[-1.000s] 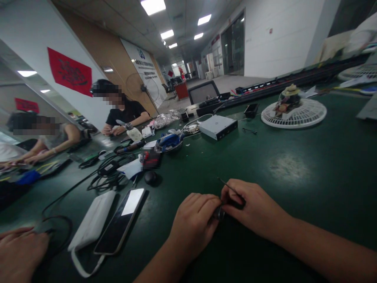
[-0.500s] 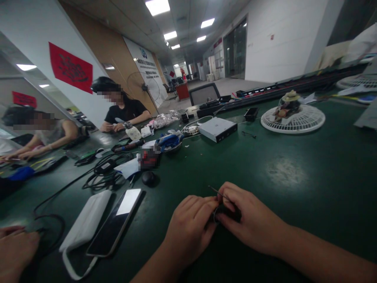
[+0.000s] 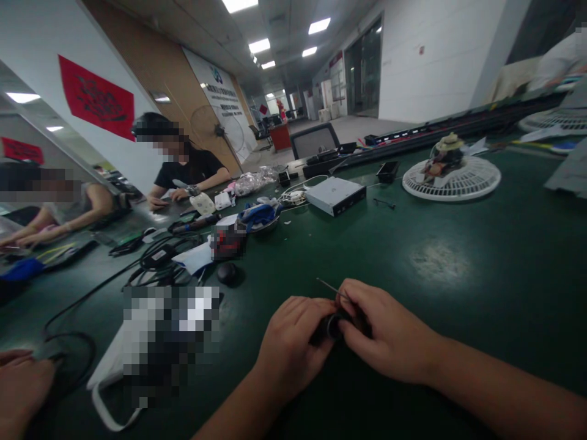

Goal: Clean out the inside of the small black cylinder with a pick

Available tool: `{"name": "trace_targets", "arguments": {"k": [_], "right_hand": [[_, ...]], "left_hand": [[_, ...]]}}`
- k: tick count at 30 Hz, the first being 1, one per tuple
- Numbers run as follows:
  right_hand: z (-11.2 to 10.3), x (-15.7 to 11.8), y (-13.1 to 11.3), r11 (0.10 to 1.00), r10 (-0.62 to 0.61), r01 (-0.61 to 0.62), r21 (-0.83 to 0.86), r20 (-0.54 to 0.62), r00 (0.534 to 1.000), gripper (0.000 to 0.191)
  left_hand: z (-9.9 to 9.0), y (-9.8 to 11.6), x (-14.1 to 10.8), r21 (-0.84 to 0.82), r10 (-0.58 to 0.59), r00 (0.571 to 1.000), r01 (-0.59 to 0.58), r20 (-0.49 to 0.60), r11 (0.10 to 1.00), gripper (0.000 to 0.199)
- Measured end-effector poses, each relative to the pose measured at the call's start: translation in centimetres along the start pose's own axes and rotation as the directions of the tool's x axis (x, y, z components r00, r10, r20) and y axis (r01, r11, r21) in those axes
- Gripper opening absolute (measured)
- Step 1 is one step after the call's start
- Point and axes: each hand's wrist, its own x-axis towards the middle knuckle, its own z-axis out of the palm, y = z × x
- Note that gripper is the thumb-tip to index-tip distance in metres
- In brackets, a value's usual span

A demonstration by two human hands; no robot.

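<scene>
Low in the middle of the head view, my left hand (image 3: 293, 345) is closed around a small dark cylindrical part (image 3: 331, 327) with a paler ring at its end. Fingers cover most of that part, so its kind cannot be made out. My right hand (image 3: 389, 327) meets it from the other side, thumb against the ringed end. Pinched in the right fingers is a thin, dark metal rod (image 3: 328, 285), its tip pointing up and left. The rod's other end is hidden in the hand.
Left of my hands lie a phone (image 3: 167, 348), a white power bank (image 3: 132, 333) and a black mouse (image 3: 227, 273). Ahead are a grey disc drive (image 3: 337, 194) and a white fan grille (image 3: 454, 183). Another person's hand (image 3: 22, 385) rests at lower left; co-workers sit beyond.
The whole view has shifted a little. My hands have turned slightly, so more of the dark part and its ring shows between them. Both hands keep their hold.
</scene>
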Motion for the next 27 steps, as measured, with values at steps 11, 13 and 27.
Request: {"name": "trace_targets", "arguments": {"k": [11,13,27], "right_hand": [[-0.1,0.4,0.9,0.978,0.029,-0.043,-0.203,-0.073,0.997,0.026],[-0.2,0.4,0.8,0.977,0.007,-0.02,-0.213,-0.061,0.998,0.021],[-0.1,0.3,0.8,0.971,-0.094,0.084,-0.223,-0.032,0.995,0.025]], "left_hand": [[0.2,-1.9,-0.2,0.083,-0.502,0.842,0.524,-0.196,0.847,0.02],[0.3,-1.9,-0.1,0.083,-0.512,0.837,0.534,-0.192,0.842,0.021],[0.3,-1.5,-0.1,0.15,-0.429,0.886,0.455,-0.175,0.878,0.023]]}}
